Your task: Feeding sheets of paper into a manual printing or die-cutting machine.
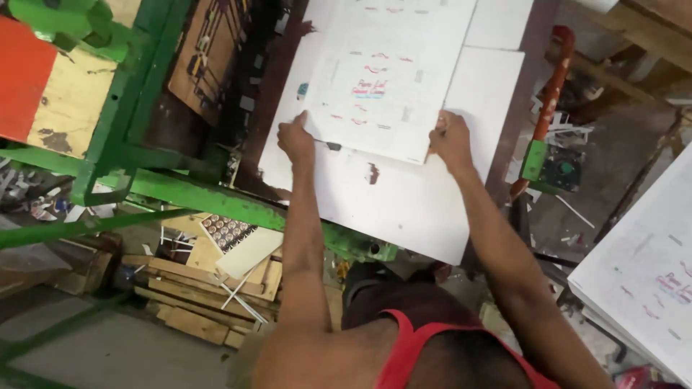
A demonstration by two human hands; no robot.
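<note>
Printed sheet (393, 72), flat on white counter (404, 202): near corners were gripped by left hand (296, 139) and right hand (451, 141).

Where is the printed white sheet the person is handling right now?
In the head view, the printed sheet lies upper centre on the white board, its near corners pinched by the left hand and right hand, right of the green frame.

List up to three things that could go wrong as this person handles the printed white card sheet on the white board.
1. The printed white card sheet is pinched only at its near corners by the left hand and right hand, so it might skew.
2. The white board overhangs the green metal frame and might tip.
</note>
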